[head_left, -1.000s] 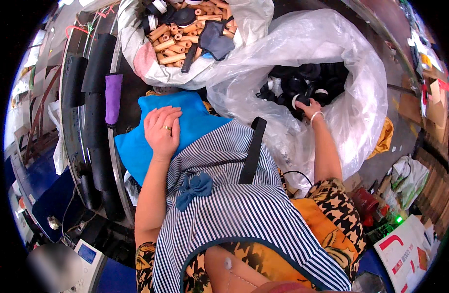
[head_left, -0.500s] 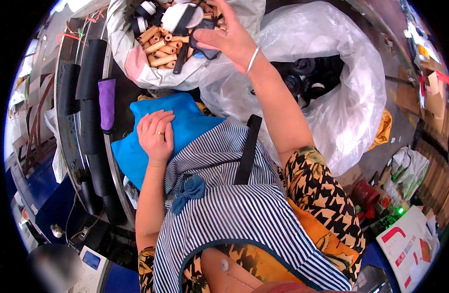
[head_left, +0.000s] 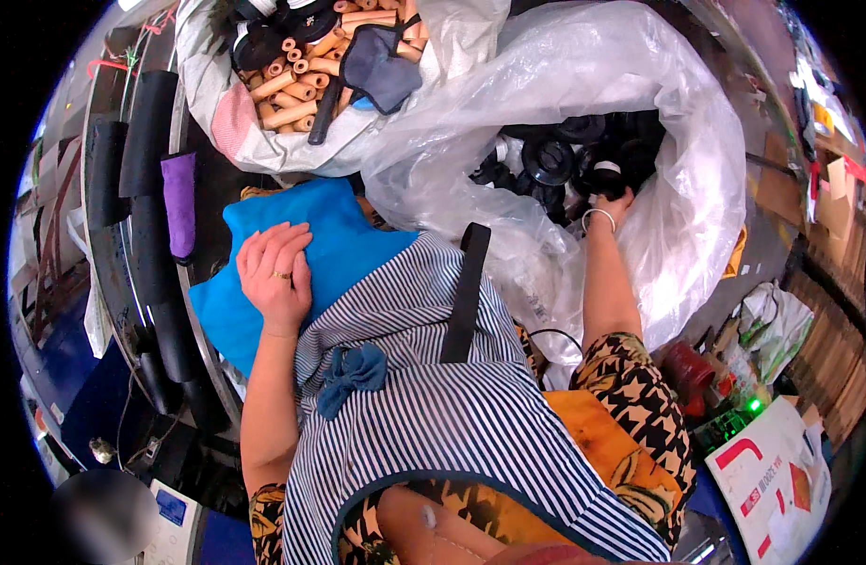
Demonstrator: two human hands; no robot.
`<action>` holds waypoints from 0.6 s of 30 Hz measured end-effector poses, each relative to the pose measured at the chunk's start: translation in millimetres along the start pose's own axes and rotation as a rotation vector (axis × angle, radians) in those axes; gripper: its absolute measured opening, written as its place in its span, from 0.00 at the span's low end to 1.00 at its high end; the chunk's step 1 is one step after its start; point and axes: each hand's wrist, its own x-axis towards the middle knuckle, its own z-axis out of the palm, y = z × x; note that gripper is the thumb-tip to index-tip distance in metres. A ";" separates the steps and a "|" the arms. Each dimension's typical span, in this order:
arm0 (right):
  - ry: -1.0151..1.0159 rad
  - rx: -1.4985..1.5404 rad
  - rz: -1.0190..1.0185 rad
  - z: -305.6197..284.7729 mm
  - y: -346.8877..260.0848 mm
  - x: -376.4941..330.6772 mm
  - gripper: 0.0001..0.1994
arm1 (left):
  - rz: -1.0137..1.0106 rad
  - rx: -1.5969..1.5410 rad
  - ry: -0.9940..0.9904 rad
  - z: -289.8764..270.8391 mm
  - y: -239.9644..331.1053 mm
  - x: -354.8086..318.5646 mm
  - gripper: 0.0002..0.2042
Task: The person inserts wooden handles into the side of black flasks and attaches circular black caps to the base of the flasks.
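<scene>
While my left hand (head_left: 275,281) is lying flat on the blue cloth (head_left: 337,209), its fingers stretching out loosely together, my right hand (head_left: 615,204) is resting inside the clear plastic bag (head_left: 704,188), against the black round parts (head_left: 548,162); its fingertips are hiding there, so I cannot tell whether they are gripping one.

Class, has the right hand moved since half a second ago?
Yes: from over the white sack of tan tubes, the right hand has moved rightward and down the picture, into the opening of the clear plastic bag.
</scene>
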 end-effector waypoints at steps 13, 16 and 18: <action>-0.172 -0.390 0.015 19.4 -44.3 5.1 0.48 | 0.032 0.008 -0.013 1.2 0.5 6.0 0.07; -0.168 -0.184 0.052 21.6 -49.1 -5.5 0.43 | 0.047 -0.005 -0.002 3.3 1.4 10.4 0.07; -0.242 0.232 0.059 20.3 -46.5 -11.6 0.33 | 0.047 -0.002 -0.003 3.3 3.7 12.1 0.07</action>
